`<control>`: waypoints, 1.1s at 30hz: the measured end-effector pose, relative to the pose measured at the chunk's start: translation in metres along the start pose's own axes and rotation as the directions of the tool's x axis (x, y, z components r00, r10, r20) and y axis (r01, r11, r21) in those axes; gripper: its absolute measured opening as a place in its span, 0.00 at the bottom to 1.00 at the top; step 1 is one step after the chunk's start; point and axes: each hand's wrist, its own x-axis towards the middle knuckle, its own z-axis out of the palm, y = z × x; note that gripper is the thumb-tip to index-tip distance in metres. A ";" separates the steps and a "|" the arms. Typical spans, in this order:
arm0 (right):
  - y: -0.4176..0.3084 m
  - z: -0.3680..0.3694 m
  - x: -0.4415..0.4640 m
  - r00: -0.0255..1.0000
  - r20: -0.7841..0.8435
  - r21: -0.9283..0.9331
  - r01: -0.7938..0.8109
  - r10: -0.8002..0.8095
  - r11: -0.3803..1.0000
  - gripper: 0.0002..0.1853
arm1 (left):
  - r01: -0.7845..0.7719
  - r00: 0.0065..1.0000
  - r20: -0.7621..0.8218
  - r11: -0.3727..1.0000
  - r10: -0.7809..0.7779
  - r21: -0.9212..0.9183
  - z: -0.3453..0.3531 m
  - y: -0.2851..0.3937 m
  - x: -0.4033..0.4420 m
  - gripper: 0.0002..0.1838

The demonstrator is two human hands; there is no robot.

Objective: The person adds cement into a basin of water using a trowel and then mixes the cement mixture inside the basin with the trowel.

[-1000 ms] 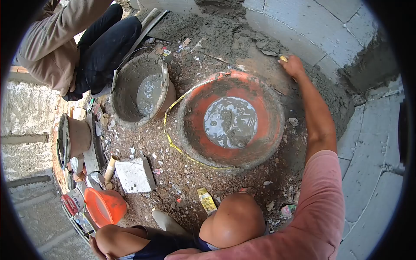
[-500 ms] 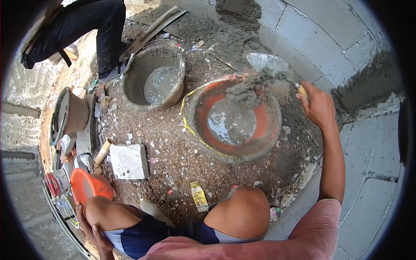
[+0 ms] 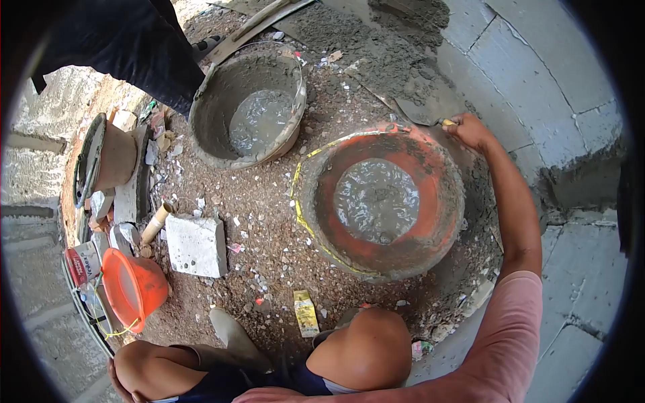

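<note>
My right hand is closed round the yellowish handle of a trowel. The trowel's grey blade points left, just beyond the far rim of an orange, mortar-caked tub. Wet grey mortar lies in the bottom of this tub, and a yellow strip runs along its left rim. At the lower left edge my left hand rests against my knee, mostly hidden behind it; the visible fingers lie along the leg and hold nothing.
A second mortar tub stands to the left, near another person's dark-trousered leg. Farther left are a grey bucket and an orange bucket. A white block lies on the gravel. A block wall curves round the right.
The mortar on the trowel is gone from the blade. My right hand and the trowel have moved slightly away and left. My view has shifted, and the other person's leg has moved.
</note>
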 end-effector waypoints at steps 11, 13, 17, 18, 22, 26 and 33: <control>-0.080 0.006 0.134 0.984 -0.165 -0.009 -0.066 0.064 0.998 0.20 | 0.237 0.963 -0.149 0.969 -0.225 0.065 -0.035 0.001 -0.047 0.50; -0.072 -0.003 0.142 0.974 -0.221 -0.191 0.001 -0.044 0.982 0.21 | 0.282 0.950 -0.158 0.957 -0.270 0.059 -0.037 -0.002 -0.057 0.50; -0.047 0.015 0.134 0.920 -0.325 -0.420 0.068 -0.220 0.905 0.25 | 0.282 0.949 -0.163 0.957 -0.269 0.064 -0.041 0.000 -0.062 0.50; -0.044 0.019 0.128 0.900 -0.358 -0.438 0.071 -0.247 0.896 0.26 | 0.283 0.950 -0.158 0.957 -0.270 0.068 -0.043 0.000 -0.063 0.50; -0.038 0.025 0.105 0.851 -0.425 -0.390 0.135 -0.308 0.911 0.27 | 0.273 0.954 -0.148 0.959 -0.260 0.073 -0.045 0.000 -0.062 0.50; -0.037 0.000 0.071 0.760 -0.553 -0.283 0.215 -0.342 0.935 0.25 | 0.220 0.970 -0.117 0.973 -0.211 0.066 -0.046 -0.010 -0.051 0.51; -0.081 -0.038 -0.117 0.821 -0.505 0.008 0.314 -0.267 0.949 0.23 | -0.072 0.997 -0.035 0.995 0.074 0.075 -0.011 -0.038 -0.012 0.47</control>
